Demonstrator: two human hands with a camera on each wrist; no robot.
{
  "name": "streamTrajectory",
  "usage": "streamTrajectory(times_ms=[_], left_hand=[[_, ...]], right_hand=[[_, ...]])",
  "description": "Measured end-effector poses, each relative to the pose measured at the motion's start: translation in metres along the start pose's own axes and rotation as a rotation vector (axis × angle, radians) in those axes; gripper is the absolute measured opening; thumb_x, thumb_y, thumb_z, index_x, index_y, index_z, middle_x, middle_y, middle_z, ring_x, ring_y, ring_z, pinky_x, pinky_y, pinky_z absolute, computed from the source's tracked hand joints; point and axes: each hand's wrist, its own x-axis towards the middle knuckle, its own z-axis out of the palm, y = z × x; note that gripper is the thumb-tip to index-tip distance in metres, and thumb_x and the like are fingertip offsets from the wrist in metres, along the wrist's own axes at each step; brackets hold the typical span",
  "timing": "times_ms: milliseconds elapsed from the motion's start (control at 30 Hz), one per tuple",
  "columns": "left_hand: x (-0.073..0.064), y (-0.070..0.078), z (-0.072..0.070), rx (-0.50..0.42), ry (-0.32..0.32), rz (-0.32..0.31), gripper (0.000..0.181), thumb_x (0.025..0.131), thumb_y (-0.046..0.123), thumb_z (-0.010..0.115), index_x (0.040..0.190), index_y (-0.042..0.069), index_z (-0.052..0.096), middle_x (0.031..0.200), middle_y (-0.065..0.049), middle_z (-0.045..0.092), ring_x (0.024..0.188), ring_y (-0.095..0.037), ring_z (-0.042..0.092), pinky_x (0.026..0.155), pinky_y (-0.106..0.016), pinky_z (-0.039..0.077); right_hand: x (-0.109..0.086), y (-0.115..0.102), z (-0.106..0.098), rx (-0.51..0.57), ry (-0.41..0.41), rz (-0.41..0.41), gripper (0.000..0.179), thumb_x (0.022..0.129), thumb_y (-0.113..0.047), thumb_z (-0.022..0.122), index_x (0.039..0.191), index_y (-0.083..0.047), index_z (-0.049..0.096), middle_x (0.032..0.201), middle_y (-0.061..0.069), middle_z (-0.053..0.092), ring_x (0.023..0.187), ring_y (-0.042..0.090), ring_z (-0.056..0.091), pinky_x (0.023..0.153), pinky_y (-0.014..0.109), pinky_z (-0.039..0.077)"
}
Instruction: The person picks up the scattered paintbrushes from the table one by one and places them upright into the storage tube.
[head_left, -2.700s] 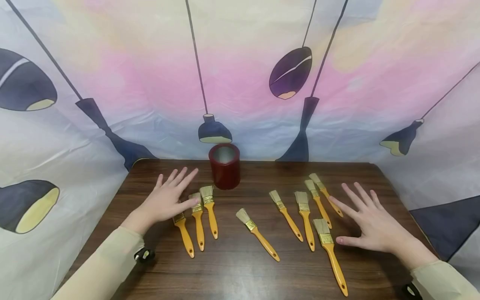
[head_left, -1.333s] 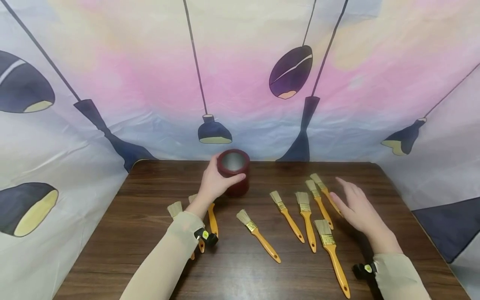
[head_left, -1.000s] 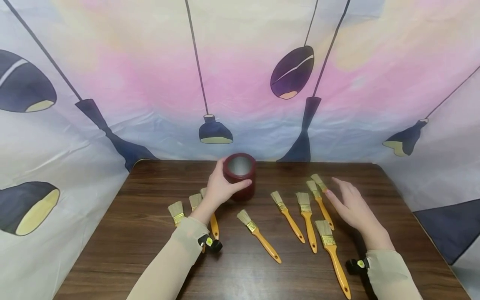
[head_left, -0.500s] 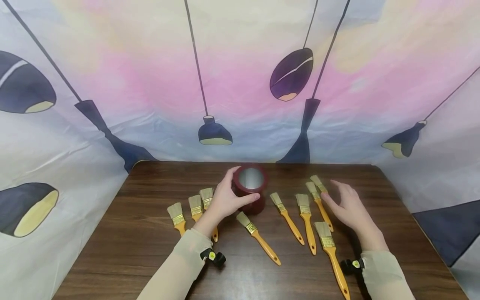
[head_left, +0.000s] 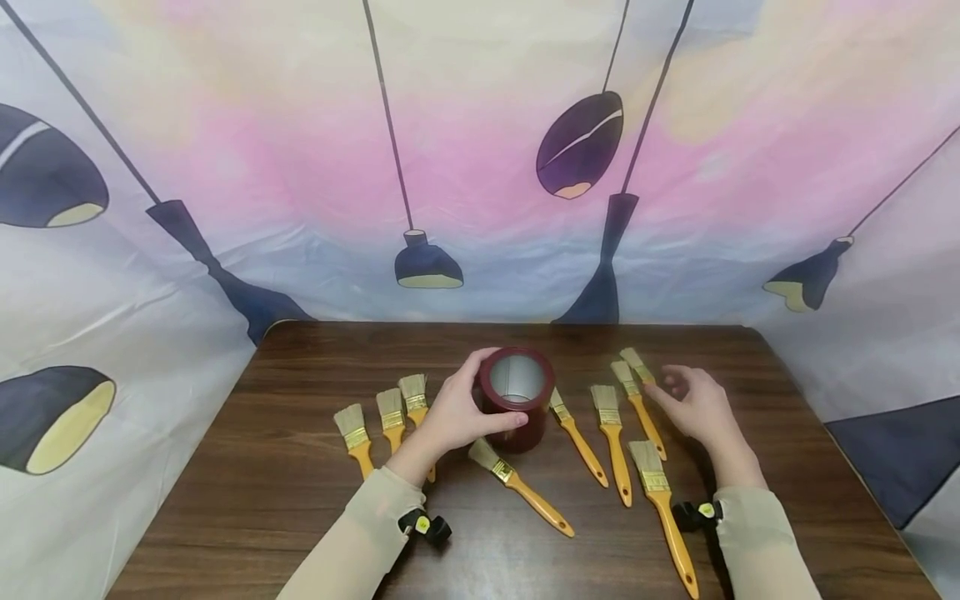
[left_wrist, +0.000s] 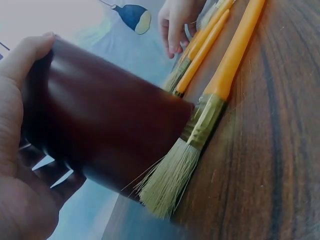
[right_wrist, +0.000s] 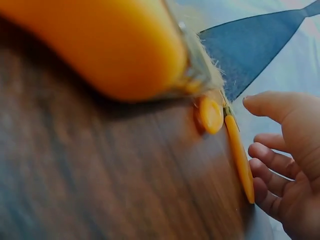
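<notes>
My left hand [head_left: 457, 410] grips a dark red cylindrical pot [head_left: 534, 425], thumb across its near side and fingers round the far side. The pot's mouth shows a grey inside with nothing visible in it. At its base, the bristles of a paintbrush [head_left: 525, 490] with an orange handle touch or nearly touch the pot, as the left wrist view also shows. My right hand [head_left: 701, 408] hovers at the far-right paintbrush [right_wrist: 239, 157], thumb apart from loosely bent fingers. Fingertips are close beside that handle; whether they touch it I cannot tell.
Three paintbrushes [head_left: 352, 425] lie left of the pot, partly under my left forearm. Several more, including a wide paintbrush [head_left: 663, 508], lie between the pot and my right hand. The brown wooden table [head_left: 285, 500] ends at a printed cloth backdrop [head_left: 495, 150].
My left hand has taken hold of the pot and brought it nearer and to the right. The middle paintbrush has shifted slightly. My right hand has moved left, its fingers bending more.
</notes>
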Motion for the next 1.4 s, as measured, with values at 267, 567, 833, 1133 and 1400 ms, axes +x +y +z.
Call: streamTrajectory(times_ms=[267, 567, 833, 1133, 1400], left_hand=[[-0.0037, -0.0025, 0.0005, -0.056, -0.069, 0.059, 0.093, 0.08, 0.033, 0.1, 0.158, 0.03, 0.048, 0.146, 0.004, 0.065, 0.13, -0.025, 0.066, 0.105, -0.051, 0.055], [-0.0053, -0.0014, 0.0033, -0.065, -0.103, 0.089, 0.095, 0.079, 0.028, 0.101, 0.158, 0.031, 0.048, 0.149, 0.006, 0.063, 0.134, -0.025, 0.063, 0.108, -0.053, 0.053], [-0.005, 0.0005, 0.0028, -0.058, -0.122, 0.098, 0.095, 0.079, 0.032, 0.101, 0.158, 0.031, 0.048, 0.149, 0.004, 0.064, 0.133, -0.027, 0.063, 0.108, -0.053, 0.054], [-0.0041, 0.0025, 0.0017, -0.052, -0.122, 0.091, 0.096, 0.078, 0.032, 0.101, 0.158, 0.03, 0.048, 0.149, 0.003, 0.064, 0.133, -0.026, 0.064, 0.108, -0.051, 0.054], [-0.0045, 0.0024, 0.0027, -0.059, -0.126, 0.094, 0.096, 0.078, 0.031, 0.101, 0.157, 0.03, 0.048, 0.148, 0.002, 0.064, 0.134, -0.026, 0.064, 0.11, -0.051, 0.053]], right_hand=[[0.0027, -0.0019, 0.0033, 0.03, -0.036, 0.043, 0.059, 0.104, -0.045, 0.074, 0.136, 0.004, 0.07, 0.117, 0.022, 0.075, 0.1, 0.035, 0.07, 0.086, 0.057, 0.057], [0.004, -0.0029, 0.0042, 0.011, -0.041, 0.051, 0.054, 0.105, -0.039, 0.076, 0.133, 0.006, 0.072, 0.118, 0.026, 0.075, 0.1, 0.039, 0.072, 0.088, 0.061, 0.057], [0.0003, -0.003, 0.0034, 0.002, 0.013, 0.082, 0.047, 0.103, -0.036, 0.079, 0.125, 0.005, 0.076, 0.113, 0.025, 0.077, 0.099, 0.041, 0.072, 0.087, 0.06, 0.058], [0.0, -0.0061, 0.0034, 0.013, 0.033, 0.096, 0.043, 0.104, -0.033, 0.078, 0.122, 0.006, 0.077, 0.109, 0.025, 0.077, 0.096, 0.04, 0.072, 0.083, 0.058, 0.058], [-0.0018, -0.0057, 0.0014, -0.011, 0.03, 0.103, 0.036, 0.103, -0.03, 0.079, 0.113, 0.005, 0.08, 0.104, 0.022, 0.079, 0.095, 0.04, 0.074, 0.083, 0.058, 0.059]])
